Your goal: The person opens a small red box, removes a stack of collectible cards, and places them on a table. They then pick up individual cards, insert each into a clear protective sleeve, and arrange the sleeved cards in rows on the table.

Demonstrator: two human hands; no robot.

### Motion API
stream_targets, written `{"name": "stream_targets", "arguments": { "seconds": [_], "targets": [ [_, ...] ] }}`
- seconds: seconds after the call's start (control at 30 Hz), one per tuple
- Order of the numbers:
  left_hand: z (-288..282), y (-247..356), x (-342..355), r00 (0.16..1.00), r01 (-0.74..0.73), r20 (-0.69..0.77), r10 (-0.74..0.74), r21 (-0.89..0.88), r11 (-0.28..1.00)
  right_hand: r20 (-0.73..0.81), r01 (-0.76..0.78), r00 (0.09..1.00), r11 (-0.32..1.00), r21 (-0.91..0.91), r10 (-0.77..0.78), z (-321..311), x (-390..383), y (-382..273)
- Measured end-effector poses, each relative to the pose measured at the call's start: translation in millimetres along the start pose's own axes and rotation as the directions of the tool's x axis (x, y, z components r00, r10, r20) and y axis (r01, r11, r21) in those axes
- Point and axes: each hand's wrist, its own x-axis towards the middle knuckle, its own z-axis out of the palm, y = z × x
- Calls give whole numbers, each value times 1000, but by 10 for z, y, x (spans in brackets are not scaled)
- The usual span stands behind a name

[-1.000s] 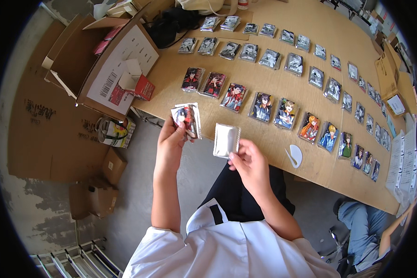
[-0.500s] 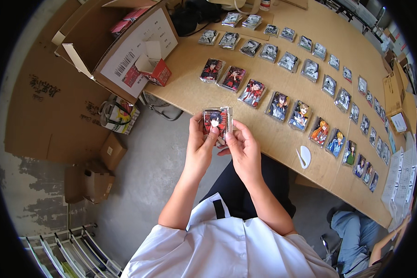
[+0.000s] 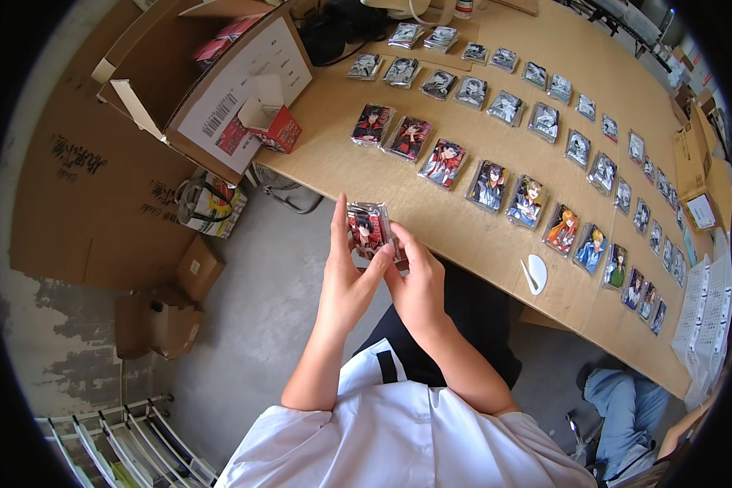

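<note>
A stack of illustrated cards in clear sleeves (image 3: 368, 228), red and black on top, is held off the table's near edge. My left hand (image 3: 343, 281) grips its left side, thumb across the lower front and fingers extended up along the edge. My right hand (image 3: 419, 281) closes on the right side, its fingertips at the stack's right edge and its thumb near the lower corner. Beyond my hands, a row of colour card stacks runs across the table, including a red-and-black one (image 3: 372, 124) and a red-and-white one (image 3: 442, 163).
Several grey-toned card stacks (image 3: 506, 108) stand in rows farther back. A white flat tool (image 3: 535, 275) lies near the table's front edge. At left are an open carton (image 3: 179, 106) and a small red box (image 3: 275, 128). White plastic baskets (image 3: 705, 313) and another person's legs (image 3: 622, 415) are at right.
The card stack has moved slightly lower and left, and a different card picture faces up. My left fingers have straightened upward; my right hand has shifted a little down and left.
</note>
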Motion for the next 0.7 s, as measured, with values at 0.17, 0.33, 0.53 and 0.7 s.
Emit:
{"name": "stream_targets", "arguments": {
  "seconds": [0.17, 0.33, 0.53, 0.7],
  "targets": [
    [-42, -89, 74, 1000, 13, -18, -11, 119, 993, 43, -57, 998, 992, 110, 53, 73, -70, -16],
    [17, -135, 125, 997, -51, -38, 62, 235, 971, 102, -166, 985, 940, 299, 142, 36, -58, 71],
    [4, -8, 165, 982, 184, 47, -180, -84, 979, 178, -350, 936, 772, 530, 303, -54, -84, 245],
    [-143, 172, 153, 974, 206, 94, -206, 11, 979, 367, -555, 829, 531, 640, 423, -265, -14, 156]
  ]
}}
